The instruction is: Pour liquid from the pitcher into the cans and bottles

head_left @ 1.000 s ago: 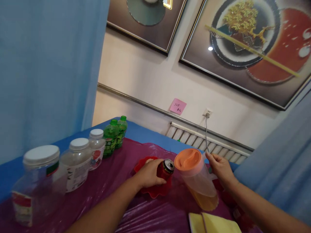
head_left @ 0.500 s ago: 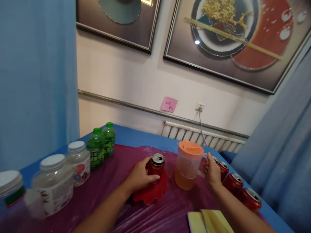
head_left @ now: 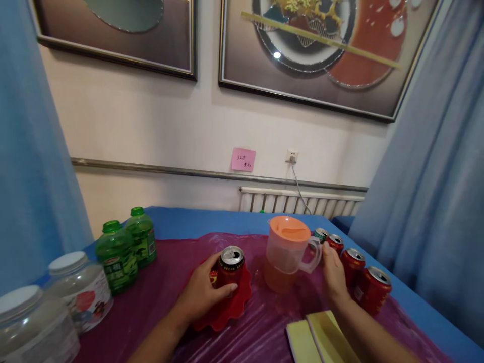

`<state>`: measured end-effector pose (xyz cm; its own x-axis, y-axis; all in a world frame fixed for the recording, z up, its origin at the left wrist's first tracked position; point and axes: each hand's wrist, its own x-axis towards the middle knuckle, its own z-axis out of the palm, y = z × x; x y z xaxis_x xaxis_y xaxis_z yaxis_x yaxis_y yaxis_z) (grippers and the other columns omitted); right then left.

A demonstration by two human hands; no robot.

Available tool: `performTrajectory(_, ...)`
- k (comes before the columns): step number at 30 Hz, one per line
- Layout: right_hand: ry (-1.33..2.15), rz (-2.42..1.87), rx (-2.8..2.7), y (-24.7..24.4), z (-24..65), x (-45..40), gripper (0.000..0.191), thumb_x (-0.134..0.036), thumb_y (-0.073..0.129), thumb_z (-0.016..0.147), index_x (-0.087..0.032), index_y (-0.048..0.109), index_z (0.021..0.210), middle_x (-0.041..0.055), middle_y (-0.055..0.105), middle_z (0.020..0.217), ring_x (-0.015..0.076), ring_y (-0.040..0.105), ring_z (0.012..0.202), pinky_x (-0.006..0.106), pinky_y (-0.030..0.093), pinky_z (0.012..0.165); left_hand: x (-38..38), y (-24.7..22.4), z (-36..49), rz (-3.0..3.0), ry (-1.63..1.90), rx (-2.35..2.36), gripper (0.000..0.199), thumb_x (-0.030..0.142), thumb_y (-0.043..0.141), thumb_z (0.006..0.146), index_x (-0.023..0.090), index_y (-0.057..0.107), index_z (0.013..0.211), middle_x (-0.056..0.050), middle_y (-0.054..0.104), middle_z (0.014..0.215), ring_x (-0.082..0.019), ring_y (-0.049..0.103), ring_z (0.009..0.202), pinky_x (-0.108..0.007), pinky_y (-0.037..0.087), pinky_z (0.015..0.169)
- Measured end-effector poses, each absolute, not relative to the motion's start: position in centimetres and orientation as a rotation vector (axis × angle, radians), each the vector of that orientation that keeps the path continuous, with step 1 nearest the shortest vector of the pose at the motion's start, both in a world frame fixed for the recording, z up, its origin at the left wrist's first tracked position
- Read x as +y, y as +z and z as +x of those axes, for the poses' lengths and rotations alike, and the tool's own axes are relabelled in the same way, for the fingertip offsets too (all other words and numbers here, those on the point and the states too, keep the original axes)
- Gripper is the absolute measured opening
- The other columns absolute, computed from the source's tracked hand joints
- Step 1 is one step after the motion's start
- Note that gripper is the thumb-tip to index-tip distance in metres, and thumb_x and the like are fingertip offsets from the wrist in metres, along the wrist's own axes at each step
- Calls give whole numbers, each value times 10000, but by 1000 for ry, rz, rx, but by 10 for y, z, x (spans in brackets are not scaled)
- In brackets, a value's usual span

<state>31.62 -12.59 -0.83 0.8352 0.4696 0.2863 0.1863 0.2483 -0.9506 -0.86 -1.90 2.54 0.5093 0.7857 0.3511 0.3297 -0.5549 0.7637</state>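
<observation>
My left hand point(head_left: 202, 292) is wrapped round a dark red can point(head_left: 230, 272), which stands upright on a red scalloped dish point(head_left: 223, 315). Right of it on the purple sheet is a clear pitcher point(head_left: 285, 257) with an orange lid and amber liquid in its lower part. My right hand point(head_left: 335, 272) is just right of the pitcher's handle, apart from it, with fingers extended and nothing held.
Several red cans point(head_left: 372, 290) line the table's right side. Two green bottles point(head_left: 117, 262) and white-lidded jars point(head_left: 81, 290) stand at the left. A folded yellow cloth point(head_left: 317, 338) lies in front. Behind are a radiator point(head_left: 276, 201) and blue curtains point(head_left: 431, 166).
My right hand has let go of the pitcher's handle and its fingers have straightened. The camera view has turned and levelled. My left hand still holds the can.
</observation>
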Motion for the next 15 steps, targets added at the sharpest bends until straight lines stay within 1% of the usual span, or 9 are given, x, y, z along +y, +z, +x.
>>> performTrajectory(2,118,-1283,-422,-9,311,-144,507,-650,557,872,-196,629,1085,71,715,1068,243,672,1032,334,536,871,-18,24,-8,2148,943,917,690,398,754,675,193,588,1313,-105,704,1285,-331,653,1186,-479,506,1045)
performTrajectory(4,66,-1241,-395,-17,297,-165,495,-611,578,881,-223,608,1188,78,675,1233,252,628,1171,354,509,964,-17,22,-9,2178,961,923,696,426,757,675,202,588,1312,-97,704,1282,-335,654,1178,-493,496,1057)
performTrajectory(6,151,-1264,-529,-29,275,-184,468,-567,635,871,-247,633,1212,74,669,1284,264,601,1228,363,500,1002,-17,20,-9,2192,959,908,711,449,764,676,208,584,1320,-93,702,1283,-340,653,1177,-496,493,1061)
performTrajectory(8,338,-1269,-722,-42,250,-195,453,-535,703,834,-249,679,1184,85,692,1267,290,632,1191,374,541,959,-20,20,-9,2184,929,879,742,461,776,668,219,571,1339,-88,699,1288,-345,651,1182,-491,498,1059)
performTrajectory(10,517,-1254,-863,-49,225,-196,455,-488,754,805,-257,699,1194,84,692,1283,301,643,1182,382,553,958,-22,21,-8,2177,884,847,802,463,808,637,238,551,1363,-81,693,1301,-348,648,1190,-485,497,1063)
performTrajectory(13,687,-1236,-975,-45,195,-183,533,-379,811,763,-277,672,1268,68,676,1320,297,622,1225,409,512,1034,-26,21,-7,2182,834,775,875,448,855,598,254,528,1386,-80,658,1359,-340,626,1232,-461,483,1085)
performTrajectory(15,721,-1216,-997,-35,179,-170,642,-319,843,715,-276,635,1321,69,658,1348,298,593,1263,437,464,1089,-26,20,-6,2181,812,727,893,425,871,587,252,524,1392,-91,628,1400,-339,600,1270,-449,470,1102)
